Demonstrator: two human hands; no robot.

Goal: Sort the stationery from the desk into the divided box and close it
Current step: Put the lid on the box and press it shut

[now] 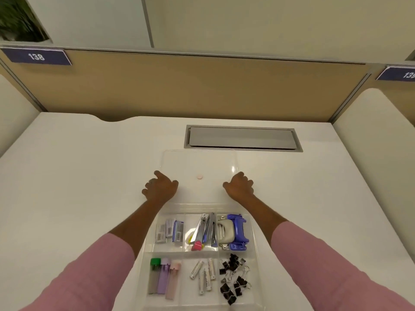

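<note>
A clear divided box [254,239] sits at the desk's near edge. Its clear lid [197,162] lies flat and open behind it, with a small pink dot on it. My left hand [160,187] curls on the lid's left edge and my right hand [239,186] on its right edge. The back compartments hold staple boxes [169,231], metal cutters [206,228], and a grey punch with a blue stapler [234,231]. The front ones hold lead tubes [164,277], white refill sticks [203,276] and black binder clips [234,277].
A grey cable hatch [242,138] is set into the white desk [78,176] just beyond the lid. A beige partition [190,86] closes the back, with number plates 138 [36,56] and 139 at its upper corners.
</note>
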